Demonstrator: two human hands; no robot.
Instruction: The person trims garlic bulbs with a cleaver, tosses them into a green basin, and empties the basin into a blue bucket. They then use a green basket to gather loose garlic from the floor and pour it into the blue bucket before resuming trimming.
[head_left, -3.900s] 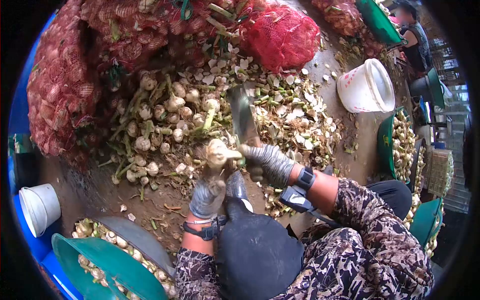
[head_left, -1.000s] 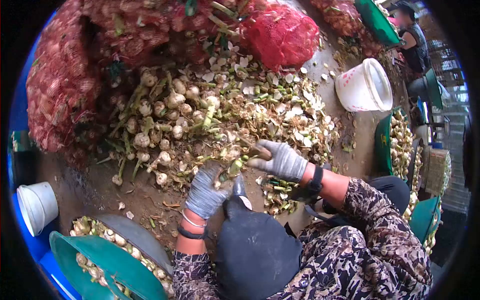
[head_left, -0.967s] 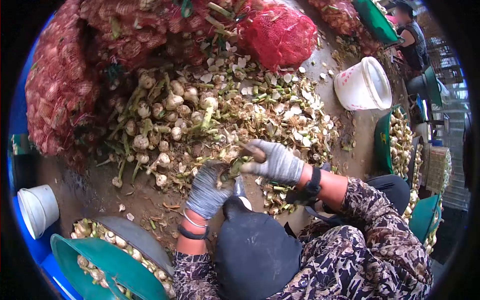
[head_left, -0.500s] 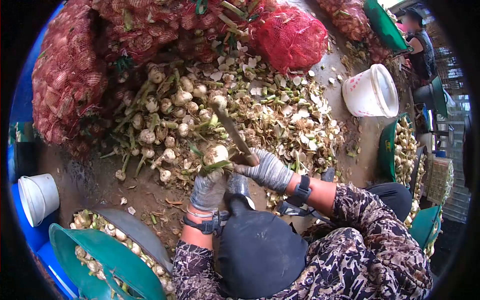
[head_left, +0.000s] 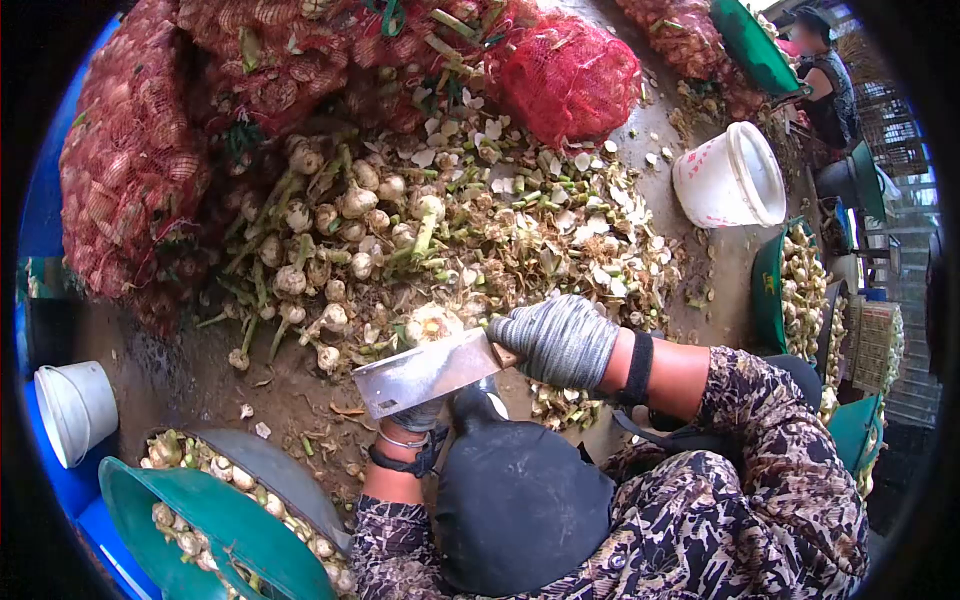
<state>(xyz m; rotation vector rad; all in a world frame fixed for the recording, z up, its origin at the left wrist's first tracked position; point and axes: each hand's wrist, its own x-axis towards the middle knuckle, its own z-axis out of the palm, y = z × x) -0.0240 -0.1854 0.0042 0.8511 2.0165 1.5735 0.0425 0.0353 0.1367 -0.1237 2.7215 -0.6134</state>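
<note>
My right hand [head_left: 560, 340], in a grey striped glove, is closed round the wooden handle of a cleaver [head_left: 425, 372]. The broad blade lies flat to the camera and reaches left across my left hand [head_left: 418, 415]. Only part of that gloved hand shows below the blade; its fingers are covered. Just beyond the blade's upper edge is a garlic bulb [head_left: 434, 323] with a pale yellowish cut face, held in my left hand. A heap of garlic bulbs with stalks [head_left: 350, 205] lies on the floor ahead, beside a spread of trimmings [head_left: 560, 235].
Red mesh sacks of garlic [head_left: 130, 180] stand at the left and back, with a bright red mesh bag [head_left: 568, 80]. White buckets [head_left: 712, 185] are at right and left. Green tubs [head_left: 190, 510] hold bulbs. A person [head_left: 828, 90] is at far right.
The cleaver has swung down and left, from pointing away to lying across my left hand with its flat face showing. My right hand has turned over, and the bulb now shows a cut face.
</note>
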